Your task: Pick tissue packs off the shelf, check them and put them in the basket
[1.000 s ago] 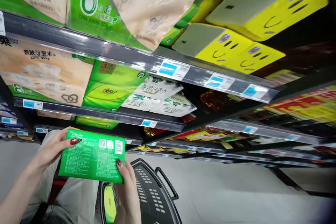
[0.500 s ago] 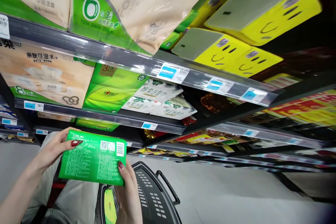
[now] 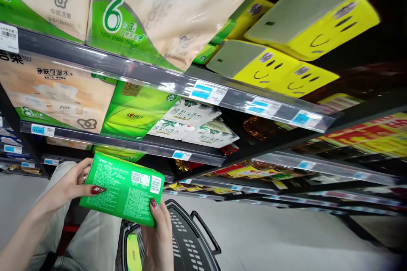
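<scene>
A green tissue pack (image 3: 125, 189) with small white print, a QR code and a barcode is held in both hands at the lower left. My left hand (image 3: 71, 182) grips its left end, thumb on the printed face. My right hand (image 3: 159, 233) grips its lower right corner from below, thumb on the front. The pack is tilted, right end lower. It hovers above a black shopping basket (image 3: 187, 241) that holds a green and yellow item (image 3: 133, 252).
Store shelves (image 3: 152, 77) with blue price tags run across the view. They carry beige and green tissue packs (image 3: 57, 93), white packs (image 3: 190, 123) and yellow smiley-face boxes (image 3: 280, 67). Grey floor (image 3: 286, 241) lies to the right. My leg in light trousers (image 3: 85, 241) is below.
The pack has shifted slightly right and tilted clockwise. My left thumb has slid further down its face. The view has shifted down a little.
</scene>
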`<state>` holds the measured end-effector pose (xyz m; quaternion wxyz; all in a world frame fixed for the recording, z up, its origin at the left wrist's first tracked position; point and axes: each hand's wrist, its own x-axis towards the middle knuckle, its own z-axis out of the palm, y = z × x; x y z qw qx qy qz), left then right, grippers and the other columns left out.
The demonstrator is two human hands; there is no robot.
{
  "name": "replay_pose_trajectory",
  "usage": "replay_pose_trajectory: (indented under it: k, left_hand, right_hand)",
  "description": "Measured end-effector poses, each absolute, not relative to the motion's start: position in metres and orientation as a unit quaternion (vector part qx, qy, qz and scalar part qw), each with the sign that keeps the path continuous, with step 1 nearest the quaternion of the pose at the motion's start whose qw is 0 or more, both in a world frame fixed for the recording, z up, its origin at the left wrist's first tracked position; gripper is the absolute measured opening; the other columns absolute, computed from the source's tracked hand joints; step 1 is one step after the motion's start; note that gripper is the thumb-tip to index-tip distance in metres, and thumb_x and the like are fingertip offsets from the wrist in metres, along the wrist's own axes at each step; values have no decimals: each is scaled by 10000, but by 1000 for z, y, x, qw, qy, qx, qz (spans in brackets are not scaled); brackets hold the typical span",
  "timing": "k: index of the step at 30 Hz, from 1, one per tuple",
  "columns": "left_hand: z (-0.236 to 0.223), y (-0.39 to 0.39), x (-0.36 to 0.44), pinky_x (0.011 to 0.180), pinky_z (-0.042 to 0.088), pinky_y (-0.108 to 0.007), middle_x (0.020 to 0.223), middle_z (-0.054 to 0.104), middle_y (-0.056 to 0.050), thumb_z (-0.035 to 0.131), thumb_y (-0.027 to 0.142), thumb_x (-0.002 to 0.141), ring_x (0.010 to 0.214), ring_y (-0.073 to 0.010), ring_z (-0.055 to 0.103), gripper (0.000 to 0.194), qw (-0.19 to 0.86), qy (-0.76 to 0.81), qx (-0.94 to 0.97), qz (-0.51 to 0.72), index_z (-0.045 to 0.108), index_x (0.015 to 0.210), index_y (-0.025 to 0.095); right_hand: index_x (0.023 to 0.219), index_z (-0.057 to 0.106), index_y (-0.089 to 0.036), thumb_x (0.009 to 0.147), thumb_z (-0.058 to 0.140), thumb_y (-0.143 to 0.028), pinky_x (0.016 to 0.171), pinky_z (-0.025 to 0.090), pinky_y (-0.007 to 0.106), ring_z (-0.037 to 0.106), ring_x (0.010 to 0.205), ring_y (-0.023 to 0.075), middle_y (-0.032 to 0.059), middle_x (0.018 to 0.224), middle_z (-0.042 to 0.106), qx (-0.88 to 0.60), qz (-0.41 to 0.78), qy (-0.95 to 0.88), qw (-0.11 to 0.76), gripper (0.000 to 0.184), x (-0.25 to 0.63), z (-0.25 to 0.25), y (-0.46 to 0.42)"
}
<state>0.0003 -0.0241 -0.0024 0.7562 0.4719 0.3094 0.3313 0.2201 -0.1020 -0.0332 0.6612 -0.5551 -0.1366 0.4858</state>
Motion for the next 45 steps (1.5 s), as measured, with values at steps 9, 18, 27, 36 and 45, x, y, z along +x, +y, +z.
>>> replay_pose_trajectory:
  k: [9, 18, 27, 36, 45]
  left_hand:
    - [-1, -26, 1, 893, 544, -297, 1138, 757, -6, 860, 435, 773, 1099, -257, 682, 505, 755, 300, 474, 339, 626, 1189, 272]
    - [-7, -24, -7, 985, 547, -311, 1233, 753, -13, 962, 267, 676, 1227, -274, 663, 566, 661, 259, 582, 395, 728, 1186, 344]
    - [-20, -25, -4, 1128, 485, -492, 1371, 717, -19, 831, 178, 845, 1434, -309, 521, 357, 482, 167, 667, 543, 800, 1106, 420]
    - [-8, -26, -6, 1063, 538, -389, 1254, 765, -29, 915, 251, 752, 1292, -311, 635, 433, 537, 262, 653, 465, 788, 1149, 365]
    - [-10, -24, 13, 733, 557, -256, 1031, 782, -57, 764, 564, 839, 956, -259, 718, 472, 649, 410, 525, 367, 706, 1137, 202]
  right_hand:
    - [974, 807, -259, 455, 943, -618, 904, 568, 450, 658, 1170, 390, 88, 1092, 785, -555, 497, -115, 657, 645, 220, -27, -103]
    - [1044, 789, -333, 542, 991, -314, 899, 592, 527, 729, 1023, 360, 70, 1016, 787, -440, 450, -364, 687, 541, 247, -52, -113]
    - [848, 774, -404, 767, 874, -328, 1032, 521, 546, 643, 1215, 316, 0, 1332, 645, -401, 379, -389, 738, 149, 225, -26, -117]
    - [1050, 781, -325, 604, 963, -372, 906, 571, 446, 671, 1146, 337, 103, 1272, 712, -477, 406, -375, 683, 484, 242, -29, -117]
    - [1043, 771, -222, 591, 894, -642, 899, 546, 380, 690, 1072, 323, 91, 1084, 784, -578, 473, -245, 618, 629, 236, -38, -105]
